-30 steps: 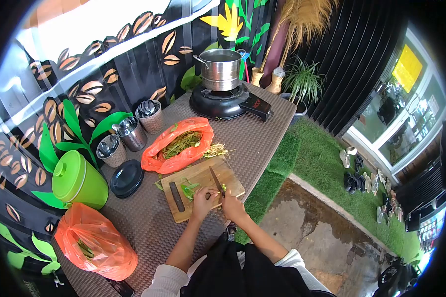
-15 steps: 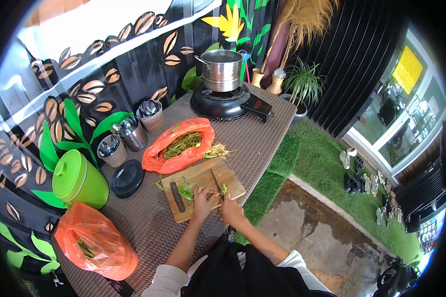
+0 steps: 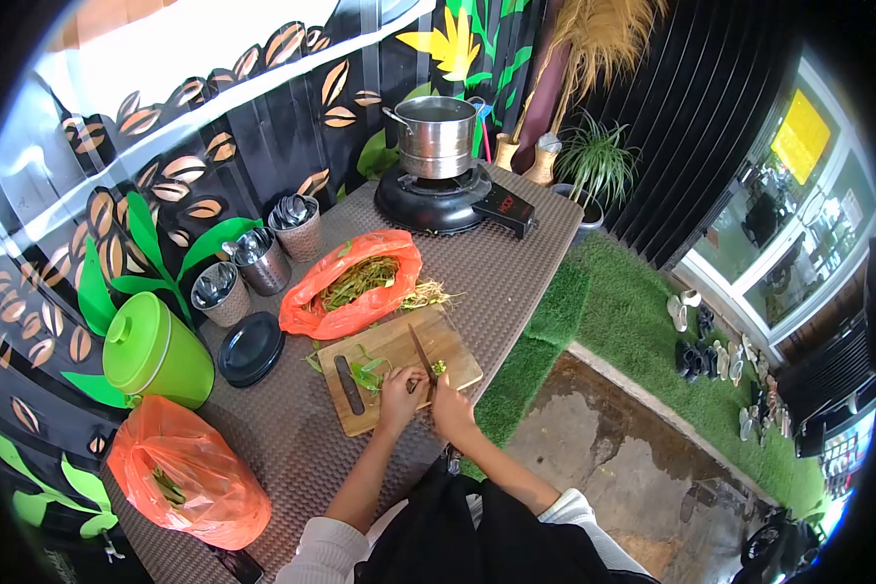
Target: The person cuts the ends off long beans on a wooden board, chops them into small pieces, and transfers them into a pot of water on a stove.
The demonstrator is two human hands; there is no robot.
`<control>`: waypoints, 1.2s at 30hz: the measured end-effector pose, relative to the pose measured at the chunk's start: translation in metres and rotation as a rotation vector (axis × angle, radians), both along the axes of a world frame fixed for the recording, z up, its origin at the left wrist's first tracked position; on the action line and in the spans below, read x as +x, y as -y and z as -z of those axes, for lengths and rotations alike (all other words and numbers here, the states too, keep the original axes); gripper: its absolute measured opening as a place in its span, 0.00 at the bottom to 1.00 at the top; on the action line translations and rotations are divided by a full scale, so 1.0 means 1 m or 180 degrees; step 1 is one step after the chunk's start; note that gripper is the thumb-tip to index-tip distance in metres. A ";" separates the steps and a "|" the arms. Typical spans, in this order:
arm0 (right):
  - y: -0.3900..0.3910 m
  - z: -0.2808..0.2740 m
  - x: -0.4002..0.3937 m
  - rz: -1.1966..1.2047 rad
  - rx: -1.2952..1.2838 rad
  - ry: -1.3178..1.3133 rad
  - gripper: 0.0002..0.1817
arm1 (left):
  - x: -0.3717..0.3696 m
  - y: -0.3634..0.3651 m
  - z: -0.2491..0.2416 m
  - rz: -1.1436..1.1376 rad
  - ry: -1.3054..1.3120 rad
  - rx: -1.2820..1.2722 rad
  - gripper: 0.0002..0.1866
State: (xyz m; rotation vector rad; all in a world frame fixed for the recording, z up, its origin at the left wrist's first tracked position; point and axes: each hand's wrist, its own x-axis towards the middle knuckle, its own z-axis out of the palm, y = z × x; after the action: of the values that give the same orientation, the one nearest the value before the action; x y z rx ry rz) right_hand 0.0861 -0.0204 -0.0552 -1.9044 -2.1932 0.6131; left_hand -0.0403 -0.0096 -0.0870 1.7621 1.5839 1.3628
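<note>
A wooden cutting board (image 3: 391, 344) lies near the table's right edge. On it my left hand (image 3: 399, 397) is closed round leafy green stems (image 3: 367, 373), whose leaves stick out to the left. My right hand (image 3: 452, 409) grips a knife (image 3: 420, 347); its blade points away from me, close beside my left fingertips. Small chopped green pieces (image 3: 439, 367) sit just right of the blade. The knife's handle is mostly hidden in my fist. Behind the board, an open orange plastic bag (image 3: 302, 310) holds more greens (image 3: 365, 284), with pale roots (image 3: 428, 294) beside it.
A metal pot (image 3: 436, 146) stands on a black portable stove (image 3: 423, 206) at the table's far end. Along the wall are cutlery cups (image 3: 265, 268), black plates (image 3: 250, 350) and a green lidded bucket (image 3: 161, 355). Another orange bag (image 3: 195, 487) sits at the near left.
The knife tip has shifted slightly up and left, and my right hand has moved a little with it. My left hand stays almost in place on the greens.
</note>
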 end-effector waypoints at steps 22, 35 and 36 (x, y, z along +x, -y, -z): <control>-0.014 0.012 0.004 -0.0074 0.0222 0.0096 0.13 | 0.002 0.001 -0.007 0.0221 0.0298 0.0101 0.16; -0.018 0.007 0.009 -0.0227 -0.0060 -0.0235 0.16 | 0.004 0.004 -0.012 0.0262 0.0404 0.0221 0.11; -0.022 0.003 0.013 -0.0305 -0.0046 -0.0407 0.16 | 0.004 0.003 -0.012 0.0276 0.0405 0.0230 0.11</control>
State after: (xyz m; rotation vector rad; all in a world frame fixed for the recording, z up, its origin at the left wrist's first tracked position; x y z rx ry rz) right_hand 0.0987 0.0021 -0.0583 -1.7235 -2.2145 0.7466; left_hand -0.0359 -0.0127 -0.0747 1.7273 1.3918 1.4759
